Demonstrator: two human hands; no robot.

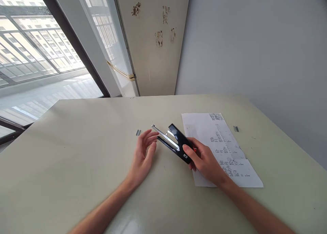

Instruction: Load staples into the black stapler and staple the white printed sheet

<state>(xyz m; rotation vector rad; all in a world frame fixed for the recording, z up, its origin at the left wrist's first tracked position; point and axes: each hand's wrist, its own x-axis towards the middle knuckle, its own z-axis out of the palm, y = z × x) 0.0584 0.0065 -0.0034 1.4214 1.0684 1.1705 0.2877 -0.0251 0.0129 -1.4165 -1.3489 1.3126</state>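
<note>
A black stapler (176, 142) lies opened on the pale table (76, 166), its silver staple channel pointing left. My right hand (204, 161) grips the stapler's rear end. My left hand (144, 154) hovers just left of the silver channel, fingers loosely spread and holding nothing, fingertips near the channel's tip. A small strip of staples (138, 132) rests on the table just beyond my left hand. A printed sheet of paper (219, 147) lies under and to the right of my right hand.
Another small staple strip (235, 128) sits right of the paper. A grey wall rises behind the table on the right. A cream cabinet (153, 40) and large windows stand at the back left.
</note>
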